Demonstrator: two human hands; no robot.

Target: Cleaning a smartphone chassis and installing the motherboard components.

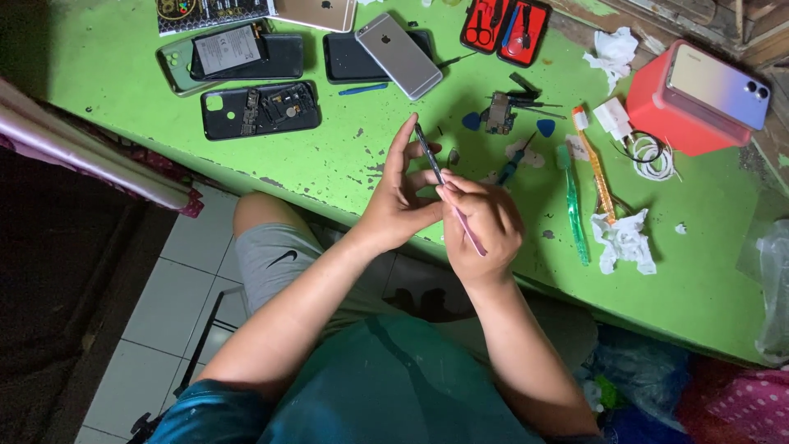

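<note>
My left hand [400, 201] holds a thin dark phone [428, 153] edge-on above the green table [345, 148], fingers pinching its sides. My right hand [485, 226] grips a slim pink tool [468, 232] like a pen, its tip pressed at the phone's lower edge. Both hands touch each other near the table's front edge.
An opened black phone [260, 109], a phone back with a battery [230, 53] and a silver phone [399, 55] lie at the back. A red tool case [505, 30], blue picks [471, 121], two toothbrushes [575, 205], crumpled tissues [626, 240] and a red box [686, 115] with a phone on it sit to the right.
</note>
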